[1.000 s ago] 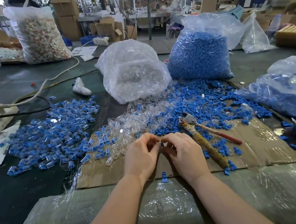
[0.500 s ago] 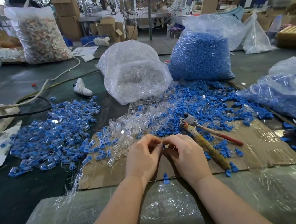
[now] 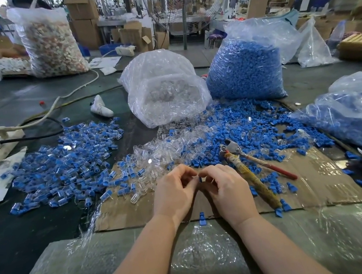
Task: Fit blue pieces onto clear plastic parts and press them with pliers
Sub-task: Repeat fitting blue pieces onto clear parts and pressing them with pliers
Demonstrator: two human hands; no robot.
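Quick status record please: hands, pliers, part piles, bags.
left hand: pinching the small piece at centre
right hand: pinching the same blue piece
pliers: lying unheld on the cardboard, right of the hands
assembled pile: left
loose clear parts: centre
blue bag: upright, behind

Pliers point(image 3: 248, 166): metal head, tape-wrapped handle; cardboard point(image 3: 322, 176) matt under glossy film; bags point(image 3: 164, 92) shiny plastic.

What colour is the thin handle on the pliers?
Red, on the pliers, seen in the head view. The other handle is wrapped in brownish tape.
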